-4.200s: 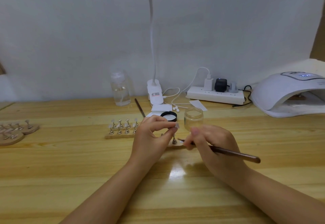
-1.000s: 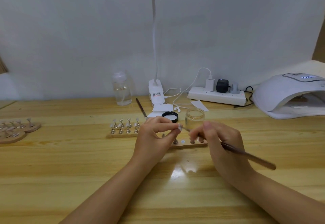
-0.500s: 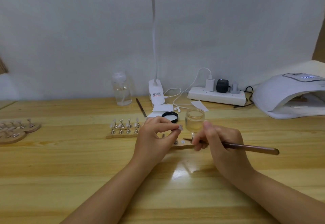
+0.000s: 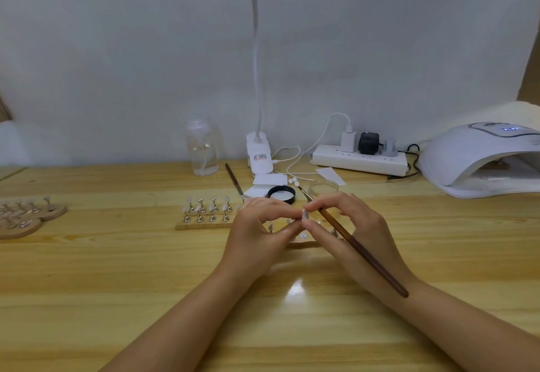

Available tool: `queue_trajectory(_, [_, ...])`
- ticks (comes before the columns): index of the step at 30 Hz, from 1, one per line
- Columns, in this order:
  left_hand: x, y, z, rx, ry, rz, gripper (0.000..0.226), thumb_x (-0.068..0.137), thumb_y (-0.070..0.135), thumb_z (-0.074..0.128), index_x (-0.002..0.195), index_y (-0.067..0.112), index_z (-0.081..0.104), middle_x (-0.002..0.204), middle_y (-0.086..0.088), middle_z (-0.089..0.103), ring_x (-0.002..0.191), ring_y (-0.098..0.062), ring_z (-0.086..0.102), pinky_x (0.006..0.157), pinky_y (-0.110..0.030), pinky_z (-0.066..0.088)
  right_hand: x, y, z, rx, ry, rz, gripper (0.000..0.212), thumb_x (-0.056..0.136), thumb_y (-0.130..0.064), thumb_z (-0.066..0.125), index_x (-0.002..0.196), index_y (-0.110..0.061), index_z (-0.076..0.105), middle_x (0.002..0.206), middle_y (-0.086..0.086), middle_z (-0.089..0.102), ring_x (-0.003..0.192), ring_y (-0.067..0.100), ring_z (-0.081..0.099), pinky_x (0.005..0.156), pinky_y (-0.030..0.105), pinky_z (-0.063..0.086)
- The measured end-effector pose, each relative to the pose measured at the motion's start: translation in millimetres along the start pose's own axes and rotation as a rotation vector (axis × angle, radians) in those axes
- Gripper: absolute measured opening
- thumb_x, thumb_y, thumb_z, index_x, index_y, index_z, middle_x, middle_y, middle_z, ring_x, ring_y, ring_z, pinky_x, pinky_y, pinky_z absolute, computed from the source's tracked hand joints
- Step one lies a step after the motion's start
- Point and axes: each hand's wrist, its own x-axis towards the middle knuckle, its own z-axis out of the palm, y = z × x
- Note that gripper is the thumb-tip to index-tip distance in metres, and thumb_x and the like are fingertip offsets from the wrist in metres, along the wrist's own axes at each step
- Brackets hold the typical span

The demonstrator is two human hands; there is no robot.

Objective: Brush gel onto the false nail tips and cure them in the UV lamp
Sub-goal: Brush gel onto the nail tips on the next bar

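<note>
A: Two hands meet just this side of the gel jar [image 4: 323,188]. The left hand [image 4: 260,228] pinches one nail tip [image 4: 304,214] between thumb and forefinger, and the fingertips of the right hand [image 4: 355,225] touch that same tip from the other side.

B: And the brush?

A: The brush [image 4: 347,240] is tucked in the right hand's curled fingers. Its long axis runs diagonally: the handle end lies back over the wrist toward the person, and the bristle end points up and left, past the tip toward the jar.

B: So the bristles have overshot the nail?

A: I judge so. The tip sits nearer than the bristles, so the right hand would need to draw the brush back along its own line.

B: Farther out?

A: Left of the jar stands a wooden holder [image 4: 204,227] of mounted tips; far right of it, the UV lamp [image 4: 473,161] faces in with its mouth open.
</note>
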Motion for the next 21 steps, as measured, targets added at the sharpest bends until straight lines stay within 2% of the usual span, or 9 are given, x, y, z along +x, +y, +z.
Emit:
queue_trajectory(4, [-1,0,0,0.044,-0.028,-0.025,0.034,0.064,0.044,0.067,0.095,0.03,0.067,0.091,0.019,0.065,0.092,-0.002,0.059,0.091,-0.043,0.044,1,3,0,0.019,0.023,0.03,0.016,0.078,-0.026,0.071,0.092,-0.028,0.062,0.092,-0.014,0.064,0.093,-0.002,0.055,0.079,0.004,0.037])
queue_trajectory(7, [-2,-2,0,0.12,-0.087,-0.064,0.053,0.063,0.032,0.079,0.111,0.026,0.059,0.102,0.021,0.057,0.094,-0.001,0.056,0.088,-0.031,0.047,1,6,-2,-0.03,-0.001,0.073,0.02,0.078,-0.022,0.072,0.09,-0.033,0.06,0.091,-0.012,0.064,0.09,-0.002,0.055,0.078,0.005,0.036])
queue_trajectory(10, [-2,-5,0,0.189,-0.131,-0.098,0.064,0.064,0.033,0.079,0.122,0.029,0.051,0.099,0.026,0.052,0.093,0.003,0.053,0.083,-0.02,0.045,1,7,-2,-0.093,-0.049,0.086,0.021,0.077,-0.024,0.071,0.088,-0.037,0.058,0.091,-0.009,0.063,0.088,-0.001,0.055,0.076,0.008,0.038])
queue_trajectory(14, [-3,-9,0,0.171,-0.153,-0.154,0.062,0.067,0.033,0.077,0.123,0.031,0.05,0.091,0.023,0.056,0.089,0.003,0.054,0.079,-0.018,0.045,1,8,-1,-0.184,-0.088,0.073,0.014,0.078,-0.022,0.072,0.089,-0.027,0.065,0.089,-0.009,0.062,0.085,0.006,0.054,0.076,0.025,0.041])
queue_trajectory(17, [-3,-12,0,0.158,-0.163,-0.182,0.056,0.069,0.03,0.077,0.119,0.032,0.052,0.085,0.017,0.06,0.083,0.002,0.055,0.071,-0.011,0.042,2,9,0,-0.223,-0.132,0.057,0.013,0.078,-0.022,0.072,0.09,-0.024,0.067,0.087,-0.017,0.057,0.087,0.002,0.05,0.076,0.025,0.037])
queue_trajectory(21, [-2,-14,1,0.113,-0.165,-0.226,0.051,0.068,0.029,0.078,0.108,0.042,0.049,0.078,0.012,0.061,0.075,0.0,0.056,0.064,-0.007,0.038,3,9,0,-0.22,-0.159,0.063,0.012,0.079,-0.022,0.071,0.09,-0.024,0.067,0.087,-0.017,0.055,0.088,0.002,0.049,0.078,0.025,0.035])
